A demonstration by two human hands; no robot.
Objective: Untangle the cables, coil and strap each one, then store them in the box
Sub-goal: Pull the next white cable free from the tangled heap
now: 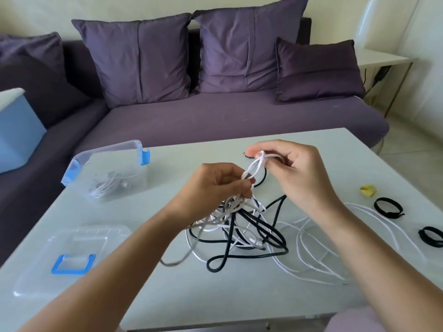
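Head view, centre frame: your left hand (217,188) pinches a bunch of strands at the top of the cable tangle (239,233), holding it up off the white table (215,298). Your right hand (294,173) pinches the white cable (254,167) near its plug end, probably to draw it free. Upper left, the clear box (110,147) stands open with one coiled cable (102,188) inside; black straps (388,207) lie at right, within reach.

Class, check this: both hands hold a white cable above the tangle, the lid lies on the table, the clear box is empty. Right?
No: the head view shows a coiled white cable inside the clear box. The rest stands: left hand and right hand hold a white cable above the tangle; the lid lies on the table.
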